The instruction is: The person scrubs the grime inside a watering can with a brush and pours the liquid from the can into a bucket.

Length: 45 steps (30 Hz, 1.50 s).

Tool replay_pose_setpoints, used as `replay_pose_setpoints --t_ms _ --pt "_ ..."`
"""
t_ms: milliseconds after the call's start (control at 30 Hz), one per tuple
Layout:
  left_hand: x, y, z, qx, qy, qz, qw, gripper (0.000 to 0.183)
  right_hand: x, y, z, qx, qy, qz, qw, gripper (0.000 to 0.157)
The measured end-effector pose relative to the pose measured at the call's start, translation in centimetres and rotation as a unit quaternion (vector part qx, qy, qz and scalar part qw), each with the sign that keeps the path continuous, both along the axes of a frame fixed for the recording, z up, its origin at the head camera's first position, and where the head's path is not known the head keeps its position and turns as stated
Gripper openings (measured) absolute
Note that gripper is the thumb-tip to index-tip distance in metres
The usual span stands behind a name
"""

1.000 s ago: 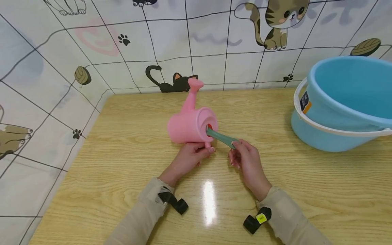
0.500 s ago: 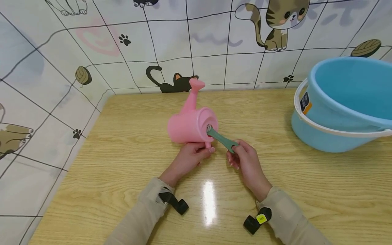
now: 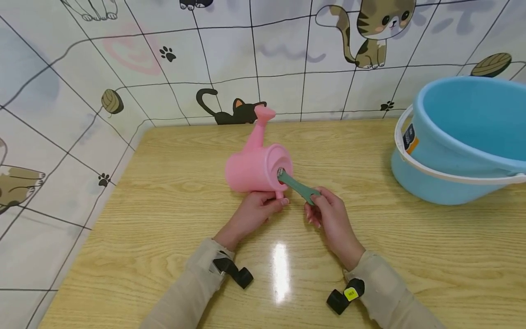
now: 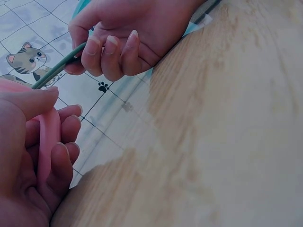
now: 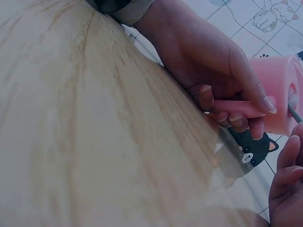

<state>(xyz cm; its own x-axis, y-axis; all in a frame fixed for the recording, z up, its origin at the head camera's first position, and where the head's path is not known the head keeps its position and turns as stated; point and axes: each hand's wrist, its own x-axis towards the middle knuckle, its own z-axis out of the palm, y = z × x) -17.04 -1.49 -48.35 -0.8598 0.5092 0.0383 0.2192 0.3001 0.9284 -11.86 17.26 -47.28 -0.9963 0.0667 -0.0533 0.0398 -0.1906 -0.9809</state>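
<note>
While palm-inward, right hand (image 3: 334, 215) (curled).

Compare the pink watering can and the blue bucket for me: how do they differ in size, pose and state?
Size: the watering can is smaller than the bucket. Pose: the watering can is tipped on its side, opening facing sideways; the bucket stands upright, mouth up. State: the left hand grips the watering can's handle; no hand touches the bucket. Both are smooth-sided and have handles.

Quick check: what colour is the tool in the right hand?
Muted green; the tool shows best in the head view.
</note>
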Motion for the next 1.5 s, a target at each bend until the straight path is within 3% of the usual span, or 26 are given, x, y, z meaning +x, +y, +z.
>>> replay_pose_setpoints --t_ms 1200,1500 --pt "-0.01 0.03 0.14 -0.003 -0.013 -0.004 0.9999 0.028 -0.12 0.32 -0.03 0.013 -0.015 0.011 1.000 0.016" --pt "0.04 0.06 0.36 0.012 -0.026 -0.005 0.9996 0.027 -0.12 0.36 0.08 0.006 -0.020 -0.012 1.000 0.017"
